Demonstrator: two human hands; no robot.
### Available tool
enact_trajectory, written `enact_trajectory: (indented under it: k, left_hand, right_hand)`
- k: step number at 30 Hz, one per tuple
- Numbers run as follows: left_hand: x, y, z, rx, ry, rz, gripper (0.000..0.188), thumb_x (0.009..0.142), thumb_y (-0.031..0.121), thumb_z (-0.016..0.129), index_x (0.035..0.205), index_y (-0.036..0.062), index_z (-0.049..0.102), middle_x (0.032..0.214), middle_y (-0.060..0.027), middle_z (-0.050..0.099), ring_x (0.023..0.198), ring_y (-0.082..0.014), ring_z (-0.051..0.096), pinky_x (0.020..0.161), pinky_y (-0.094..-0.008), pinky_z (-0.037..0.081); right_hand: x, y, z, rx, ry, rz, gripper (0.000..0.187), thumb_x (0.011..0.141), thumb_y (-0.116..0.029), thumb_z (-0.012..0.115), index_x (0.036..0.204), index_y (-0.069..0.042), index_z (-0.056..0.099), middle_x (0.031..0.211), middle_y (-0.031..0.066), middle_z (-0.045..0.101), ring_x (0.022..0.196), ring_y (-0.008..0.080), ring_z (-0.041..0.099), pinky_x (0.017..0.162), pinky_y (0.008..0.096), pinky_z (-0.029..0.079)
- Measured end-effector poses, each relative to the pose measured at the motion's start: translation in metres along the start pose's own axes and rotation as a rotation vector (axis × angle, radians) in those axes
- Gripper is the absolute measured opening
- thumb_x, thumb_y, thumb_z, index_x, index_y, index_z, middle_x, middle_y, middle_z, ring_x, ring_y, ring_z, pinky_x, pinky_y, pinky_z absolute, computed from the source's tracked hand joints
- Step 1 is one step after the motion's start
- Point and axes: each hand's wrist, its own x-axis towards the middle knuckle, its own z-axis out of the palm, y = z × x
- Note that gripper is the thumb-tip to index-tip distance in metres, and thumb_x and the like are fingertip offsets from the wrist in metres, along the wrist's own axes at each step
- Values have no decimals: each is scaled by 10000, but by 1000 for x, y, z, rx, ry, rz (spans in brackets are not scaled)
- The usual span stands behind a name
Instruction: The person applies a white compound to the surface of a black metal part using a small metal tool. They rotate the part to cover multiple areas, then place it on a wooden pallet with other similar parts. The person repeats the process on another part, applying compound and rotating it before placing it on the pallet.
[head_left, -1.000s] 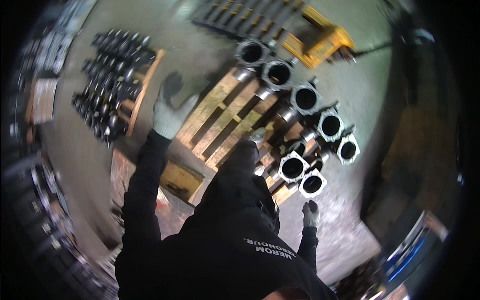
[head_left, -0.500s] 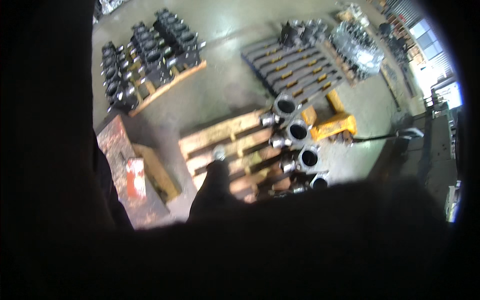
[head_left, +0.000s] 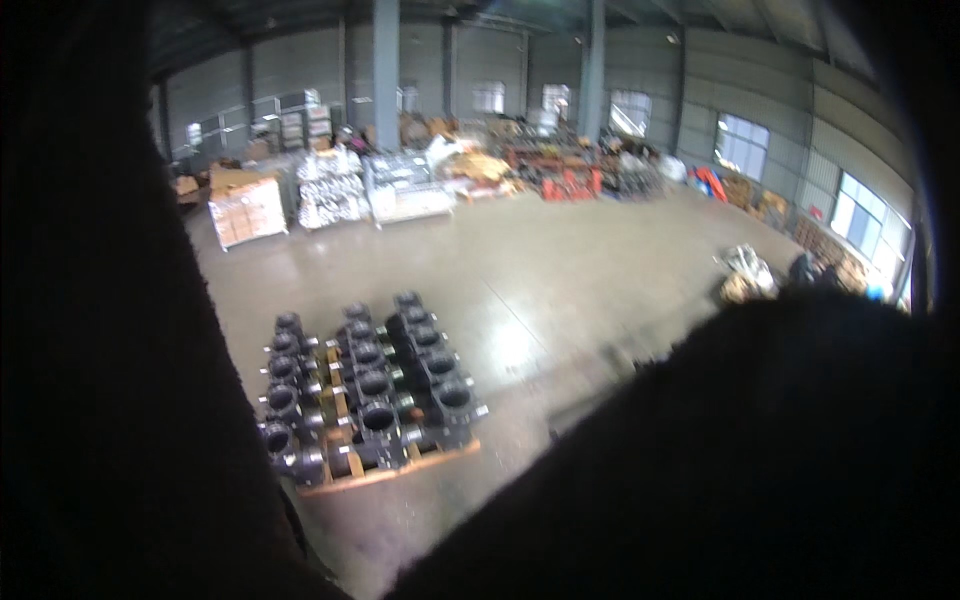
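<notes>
The view had swung up from the pallets straight below to a wide look across the warehouse floor (head_left: 560, 290), and the light wooden pallet with open pipe fittings seen half a second before was gone. Neither hand showed, so either grip could not be told. Nearest lay a wooden pallet (head_left: 400, 470) of black valve bodies (head_left: 375, 385), dark shapes masking left and lower right.

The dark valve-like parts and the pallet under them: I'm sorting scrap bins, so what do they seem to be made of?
The dark valve-like parts with round openings look like cast metal with a dull black finish and paler rims, though the blur leaves that open. The flat pallet looks like bare, light-brown wood.
</notes>
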Motion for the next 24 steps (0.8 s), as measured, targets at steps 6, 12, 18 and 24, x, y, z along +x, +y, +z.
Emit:
enact_trajectory:
  k: [6,12,18,24]
  left_hand:
    - [78,-87,54,15,-6,24,798,875,279,803,1505,-1,400,1522,-161,447,1372,-266,488,1148,-419,384]
    - [137,-148,137,12,45,138,794,879,289,799,1500,-7,403,1513,-164,452,1365,-270,491,1144,-424,388]
    - [205,-184,234,-8,122,242,791,882,300,795,1495,-13,405,1504,-167,457,1358,-274,495,1141,-428,392]
    - [312,-254,328,-43,198,296,788,886,310,791,1490,-19,407,1496,-170,461,1351,-278,499,1138,-433,396]
  right_hand:
    - [128,-87,49,21,-6,-74,348,855,-131,721,1174,-11,649,1106,130,705,995,241,681,873,352,546]
    - [192,-69,65,82,13,-57,361,850,-143,722,1178,-11,652,1105,140,708,998,250,685,874,356,549]
    - [282,-48,71,136,94,1,374,845,-155,723,1183,-10,655,1103,150,712,1001,259,689,876,360,551]
    - [403,-73,43,113,181,39,387,840,-167,725,1188,-10,658,1102,160,715,1004,268,693,877,363,554]
